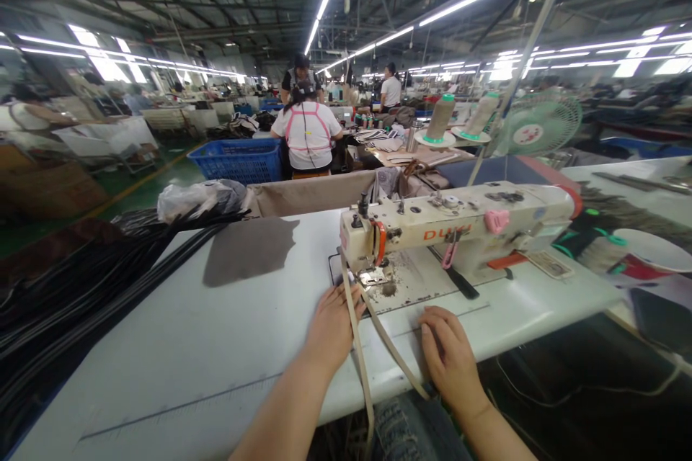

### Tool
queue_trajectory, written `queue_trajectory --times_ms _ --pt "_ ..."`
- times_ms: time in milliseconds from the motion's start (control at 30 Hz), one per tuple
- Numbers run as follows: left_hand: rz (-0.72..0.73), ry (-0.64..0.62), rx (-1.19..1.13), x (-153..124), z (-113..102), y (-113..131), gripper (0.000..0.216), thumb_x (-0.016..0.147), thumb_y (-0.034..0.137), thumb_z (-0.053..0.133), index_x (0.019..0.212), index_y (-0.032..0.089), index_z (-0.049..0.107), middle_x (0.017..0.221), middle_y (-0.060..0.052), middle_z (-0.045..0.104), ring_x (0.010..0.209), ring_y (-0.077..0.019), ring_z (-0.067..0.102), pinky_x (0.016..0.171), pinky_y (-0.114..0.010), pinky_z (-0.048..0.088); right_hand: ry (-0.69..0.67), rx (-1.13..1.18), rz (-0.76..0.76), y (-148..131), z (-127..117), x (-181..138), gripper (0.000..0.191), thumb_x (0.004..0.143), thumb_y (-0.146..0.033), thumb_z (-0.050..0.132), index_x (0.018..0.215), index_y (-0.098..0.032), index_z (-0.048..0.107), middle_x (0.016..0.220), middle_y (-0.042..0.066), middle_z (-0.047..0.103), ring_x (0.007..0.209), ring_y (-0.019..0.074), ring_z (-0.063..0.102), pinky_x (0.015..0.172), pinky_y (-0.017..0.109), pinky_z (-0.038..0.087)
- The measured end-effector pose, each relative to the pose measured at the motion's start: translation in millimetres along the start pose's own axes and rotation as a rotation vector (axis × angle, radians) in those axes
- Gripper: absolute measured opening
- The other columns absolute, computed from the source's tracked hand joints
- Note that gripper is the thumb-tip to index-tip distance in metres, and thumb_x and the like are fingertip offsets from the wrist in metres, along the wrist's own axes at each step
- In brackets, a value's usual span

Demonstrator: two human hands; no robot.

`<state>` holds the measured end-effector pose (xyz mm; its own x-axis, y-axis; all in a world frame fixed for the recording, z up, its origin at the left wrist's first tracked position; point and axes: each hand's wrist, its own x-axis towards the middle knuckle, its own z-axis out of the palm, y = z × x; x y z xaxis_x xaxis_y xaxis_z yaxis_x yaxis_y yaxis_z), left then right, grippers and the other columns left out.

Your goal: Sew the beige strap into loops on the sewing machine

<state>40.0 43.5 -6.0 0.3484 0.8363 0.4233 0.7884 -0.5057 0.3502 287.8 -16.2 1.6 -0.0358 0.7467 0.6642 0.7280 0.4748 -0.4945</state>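
Note:
My left hand (332, 324) lies by the needle area of a sewing machine (427, 227), its fingertips pressed together on a narrow beige strap. One length of the beige strap (357, 346) comes down from the machine head across these fingers and hangs over the table's front edge. Another length slants from the presser foot (373, 276) toward the right, down to the edge. Beside that second length, my right hand (446, 353) rests at the table edge with loosely bent fingers and a visible gap at the thumb; nothing shows in it.
A dark grey piece of material (249, 252) lies left on the white table (216, 346). Black strips (108, 288) are heaped beyond the left edge. Thread cones (440, 119) and a green fan (540, 122) stand behind the machine. A person (308, 130) sits ahead near a blue basket (238, 158).

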Motion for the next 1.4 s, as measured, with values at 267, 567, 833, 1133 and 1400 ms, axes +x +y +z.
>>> queue_trajectory --times_ms 267,567,833,1133,1400 --pt "0.01 0.039 -0.009 -2.0 3.9 -2.0 0.034 0.109 0.032 0.046 0.136 0.024 0.066 0.14 -0.008 0.07 0.135 -0.0268 0.062 0.116 -0.052 0.05 0.026 0.026 0.044 0.6 -3.5 -0.9 0.017 0.098 -0.017 0.052 0.096 -0.025 0.067 0.102 0.011 0.068 0.104 0.0284 0.067 0.093 0.05 0.06" --pt "0.014 0.042 0.005 -3.0 10.5 -5.4 0.035 0.109 0.033 0.045 0.134 0.022 0.067 0.139 -0.008 0.07 0.134 -0.028 0.063 0.116 -0.055 0.049 0.029 0.048 0.047 -0.4 -3.5 0.2 0.018 0.099 -0.015 0.051 0.094 -0.025 0.065 0.099 0.01 0.068 0.1 0.0261 0.067 0.089 0.047 0.061" --pt "0.032 0.032 -0.012 -0.8 4.3 -5.0 0.034 0.109 0.031 0.046 0.134 0.022 0.067 0.139 -0.008 0.07 0.134 -0.0273 0.062 0.116 -0.053 0.05 -0.011 0.086 0.056 -2.1 -6.4 -3.5 0.018 0.1 -0.016 0.051 0.095 -0.025 0.066 0.098 0.009 0.068 0.101 0.0265 0.066 0.091 0.048 0.06" --pt "0.007 0.009 0.006 -1.5 2.8 -3.8 0.036 0.109 0.033 0.044 0.135 0.022 0.067 0.14 -0.008 0.069 0.135 -0.0268 0.062 0.117 -0.052 0.048 -0.147 -0.054 -0.058 -8.2 -26.1 -64.0 0.037 0.096 -0.014 0.056 0.131 -0.024 0.064 0.131 0.015 0.068 0.128 0.0314 0.064 0.107 0.054 0.06" --pt "0.035 0.002 -0.018 -6.1 5.6 -12.3 0.048 0.109 0.041 0.033 0.132 0.017 0.068 0.137 -0.012 0.071 0.136 -0.0304 0.061 0.117 -0.054 0.047 -0.548 -0.379 -0.121 24.1 -57.5 -115.4 0.055 0.095 -0.005 0.045 0.149 -0.014 0.052 0.152 0.02 0.061 0.149 0.0315 0.048 0.114 0.056 0.053"
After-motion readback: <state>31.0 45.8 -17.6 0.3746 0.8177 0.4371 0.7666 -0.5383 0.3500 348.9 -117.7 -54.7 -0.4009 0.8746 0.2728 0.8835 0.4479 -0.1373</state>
